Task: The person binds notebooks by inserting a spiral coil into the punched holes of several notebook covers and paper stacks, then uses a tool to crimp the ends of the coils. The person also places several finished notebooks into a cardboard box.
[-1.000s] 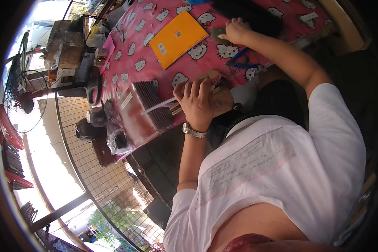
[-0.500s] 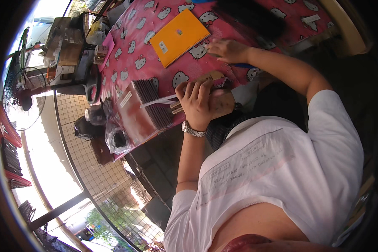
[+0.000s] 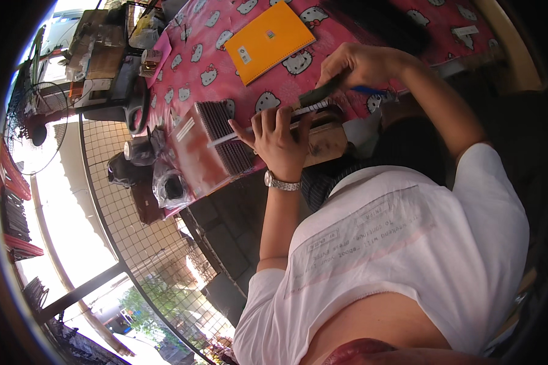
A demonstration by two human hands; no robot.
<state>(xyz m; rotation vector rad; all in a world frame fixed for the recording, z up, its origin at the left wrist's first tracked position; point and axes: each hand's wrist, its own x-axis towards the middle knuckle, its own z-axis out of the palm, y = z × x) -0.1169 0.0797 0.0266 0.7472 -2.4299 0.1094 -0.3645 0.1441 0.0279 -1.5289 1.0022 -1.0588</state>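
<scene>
My left hand (image 3: 280, 145), with a watch at the wrist, is closed over a narrow pale strip (image 3: 221, 140) whose end sticks out to the left. A white, dark-ridged length (image 3: 313, 108) shows on the other side of these fingers; I cannot tell if it is the same piece. Beneath the hand is a light wooden block (image 3: 327, 145). My right hand (image 3: 364, 67) grips a dark green flat tool (image 3: 321, 92), its tip beside the ridged length. The tool's exact kind is unclear. Left of my left hand lie stacked spiral-bound notebooks (image 3: 210, 143) with brownish-red covers.
A yellow notebook (image 3: 269, 42) lies on the pink cat-patterned tablecloth (image 3: 208, 76). A blue item (image 3: 368, 90) lies below my right hand, and a dark object (image 3: 386, 21) at the far right. Clear plastic wrap (image 3: 170, 187) sits at the left edge, near a standing fan (image 3: 39, 118).
My right hand, outstretched and holding nothing visible before, is now closed on the dark green tool. The ridged white length now shows beside my left hand. My head view has shifted slightly.
</scene>
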